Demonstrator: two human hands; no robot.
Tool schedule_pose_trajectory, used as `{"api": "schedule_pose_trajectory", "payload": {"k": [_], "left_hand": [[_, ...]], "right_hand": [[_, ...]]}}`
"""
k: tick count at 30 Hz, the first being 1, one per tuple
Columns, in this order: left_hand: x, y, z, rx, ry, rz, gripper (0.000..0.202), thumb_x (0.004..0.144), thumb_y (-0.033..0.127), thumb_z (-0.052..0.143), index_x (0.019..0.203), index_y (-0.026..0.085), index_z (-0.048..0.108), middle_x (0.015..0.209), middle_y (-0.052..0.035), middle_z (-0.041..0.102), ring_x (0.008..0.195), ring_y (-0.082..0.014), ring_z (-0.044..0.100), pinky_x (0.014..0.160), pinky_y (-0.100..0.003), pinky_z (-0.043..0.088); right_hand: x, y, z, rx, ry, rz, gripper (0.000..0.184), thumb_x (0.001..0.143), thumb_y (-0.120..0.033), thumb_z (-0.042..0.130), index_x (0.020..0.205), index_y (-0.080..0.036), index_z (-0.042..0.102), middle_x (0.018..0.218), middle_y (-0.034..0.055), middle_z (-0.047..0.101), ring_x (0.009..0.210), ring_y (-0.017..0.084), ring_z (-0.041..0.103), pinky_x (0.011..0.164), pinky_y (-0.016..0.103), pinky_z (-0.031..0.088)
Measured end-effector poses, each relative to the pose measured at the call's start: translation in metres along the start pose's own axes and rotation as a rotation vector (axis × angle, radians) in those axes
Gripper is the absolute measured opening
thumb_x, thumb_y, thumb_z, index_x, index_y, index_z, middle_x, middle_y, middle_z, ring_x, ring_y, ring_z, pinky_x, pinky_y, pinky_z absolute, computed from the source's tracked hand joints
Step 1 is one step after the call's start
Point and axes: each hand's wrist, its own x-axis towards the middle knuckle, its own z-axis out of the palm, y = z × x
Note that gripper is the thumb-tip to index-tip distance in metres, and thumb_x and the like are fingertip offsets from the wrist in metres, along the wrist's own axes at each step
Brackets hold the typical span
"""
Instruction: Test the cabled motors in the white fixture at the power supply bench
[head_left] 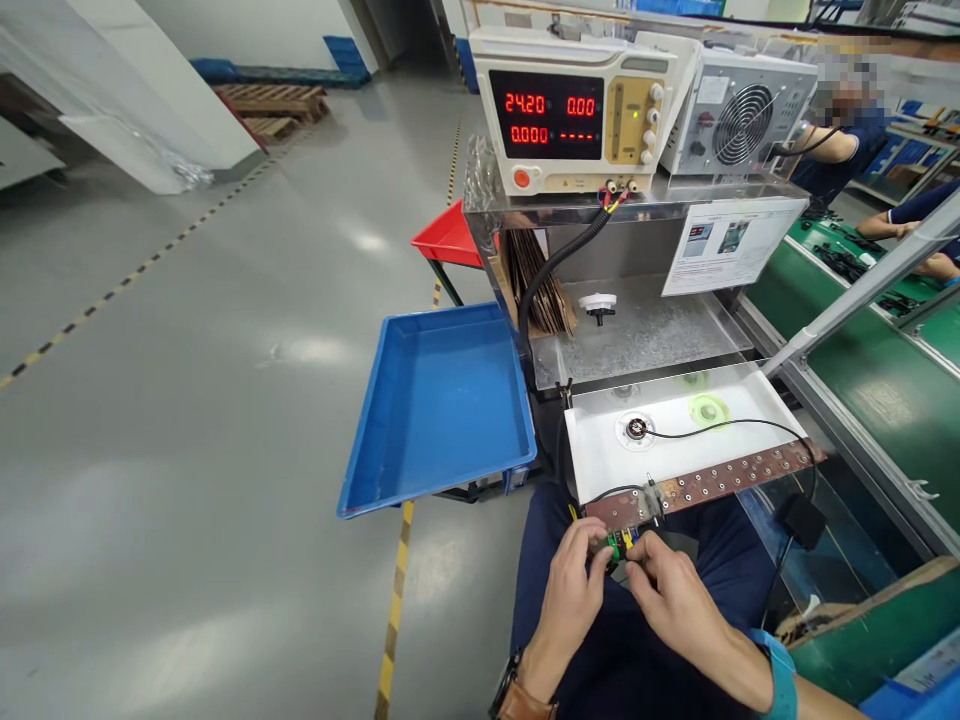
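Above my lap, near the front edge of the work surface, both hands meet at a small green electronic part point(616, 545) with yellow and dark pieces on it. The fingers of my left hand point(574, 580) pinch its left side. From the right, my right hand point(679, 595) has thumb and fingertips closed on the part's other end. Fingertips cover much of it, so its full shape is hidden. Just beyond lies a brown perforated strip point(720, 487) with a small metal fixture point(651, 500). Behind it, a round part point(636, 429) with a black cable rests on the white board point(600, 460).
A power supply point(547, 115) with red digits stands on the metal shelf. A blue tray point(450, 400) is at left, with a red tray point(450, 238) behind. A black box point(802, 522) hangs on the cable. Co-workers sit along the green conveyor point(847, 340) at right.
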Motion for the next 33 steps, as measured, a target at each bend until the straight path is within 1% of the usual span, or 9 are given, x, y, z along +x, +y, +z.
{"api": "schedule_pose_trajectory", "payload": {"k": [2, 3, 6, 13, 19, 24, 26, 29, 33], "left_hand": [[-0.001, -0.004, 0.001, 0.117, 0.064, 0.031, 0.019, 0.099, 0.023, 0.050, 0.114, 0.021, 0.061, 0.112, -0.0082, 0.066, 0.105, -0.0213, 0.066, 0.092, -0.039, 0.057], [-0.003, -0.005, 0.003, 0.153, 0.075, 0.047, 0.021, 0.099, 0.022, 0.049, 0.118, 0.021, 0.060, 0.113, -0.0083, 0.066, 0.107, -0.0217, 0.065, 0.094, -0.040, 0.057], [-0.010, -0.006, 0.006, 0.219, 0.063, 0.089, 0.020, 0.100, 0.020, 0.048, 0.115, 0.021, 0.061, 0.116, -0.0085, 0.065, 0.111, -0.0219, 0.064, 0.097, -0.041, 0.057], [-0.016, -0.008, 0.012, 0.305, 0.054, 0.171, 0.026, 0.098, 0.011, 0.047, 0.118, 0.020, 0.061, 0.115, -0.0084, 0.064, 0.108, -0.0215, 0.064, 0.093, -0.039, 0.059], [-0.019, -0.009, 0.018, 0.442, 0.056, 0.232, 0.040, 0.089, -0.001, 0.043, 0.119, 0.016, 0.062, 0.112, -0.0104, 0.066, 0.102, -0.0239, 0.065, 0.087, -0.041, 0.061], [-0.016, -0.010, 0.019, 0.525, 0.073, 0.260, 0.037, 0.089, 0.000, 0.044, 0.116, 0.015, 0.063, 0.107, -0.0104, 0.067, 0.094, -0.0246, 0.066, 0.080, -0.040, 0.062], [-0.016, -0.015, 0.019, 0.532, 0.070, 0.271, 0.037, 0.088, 0.000, 0.044, 0.115, 0.016, 0.063, 0.105, -0.0097, 0.068, 0.093, -0.0239, 0.066, 0.079, -0.039, 0.062], [-0.016, -0.029, 0.022, 0.532, 0.077, 0.311, 0.036, 0.089, 0.003, 0.043, 0.115, 0.018, 0.064, 0.105, -0.0097, 0.068, 0.092, -0.0232, 0.067, 0.078, -0.036, 0.061], [-0.016, -0.048, 0.029, 0.558, 0.159, 0.346, 0.034, 0.090, 0.006, 0.042, 0.110, 0.019, 0.065, 0.100, -0.0101, 0.069, 0.088, -0.0240, 0.069, 0.076, -0.035, 0.061]], "right_hand": [[0.008, 0.007, 0.003, -0.015, 0.012, 0.034, 0.011, 0.096, -0.029, 0.044, 0.089, -0.021, 0.048, 0.057, -0.0054, 0.045, 0.051, 0.012, 0.040, 0.057, 0.027, 0.025], [0.011, 0.009, 0.004, -0.024, 0.017, 0.041, 0.011, 0.096, -0.028, 0.045, 0.087, -0.021, 0.048, 0.057, -0.0051, 0.046, 0.051, 0.012, 0.040, 0.057, 0.027, 0.025], [0.017, 0.013, 0.007, -0.048, 0.027, 0.040, 0.010, 0.093, -0.026, 0.045, 0.087, -0.021, 0.050, 0.057, -0.0045, 0.047, 0.051, 0.013, 0.040, 0.056, 0.026, 0.026], [0.025, 0.004, 0.009, -0.014, -0.013, 0.070, 0.009, 0.092, -0.025, 0.043, 0.085, -0.022, 0.047, 0.053, -0.0046, 0.048, 0.047, 0.014, 0.046, 0.053, 0.025, 0.030], [0.028, 0.003, 0.014, -0.019, -0.019, 0.064, 0.008, 0.092, -0.021, 0.042, 0.086, -0.022, 0.047, 0.056, -0.0040, 0.051, 0.048, 0.013, 0.048, 0.053, 0.025, 0.031], [0.028, 0.005, 0.017, -0.018, -0.011, 0.061, 0.009, 0.091, -0.017, 0.043, 0.082, -0.021, 0.045, 0.060, -0.0034, 0.050, 0.053, 0.012, 0.048, 0.055, 0.024, 0.030], [0.028, 0.008, 0.020, -0.021, 0.002, 0.047, 0.010, 0.090, -0.015, 0.044, 0.082, -0.021, 0.045, 0.063, -0.0022, 0.052, 0.057, 0.012, 0.049, 0.057, 0.024, 0.029], [0.031, 0.017, 0.026, -0.037, 0.019, 0.017, 0.011, 0.088, -0.011, 0.044, 0.081, -0.020, 0.046, 0.070, -0.0005, 0.055, 0.064, 0.013, 0.049, 0.061, 0.025, 0.030], [0.035, 0.027, 0.032, -0.054, 0.038, 0.000, 0.012, 0.086, -0.009, 0.044, 0.081, -0.019, 0.046, 0.076, 0.0010, 0.058, 0.069, 0.013, 0.049, 0.067, 0.026, 0.030]]}}
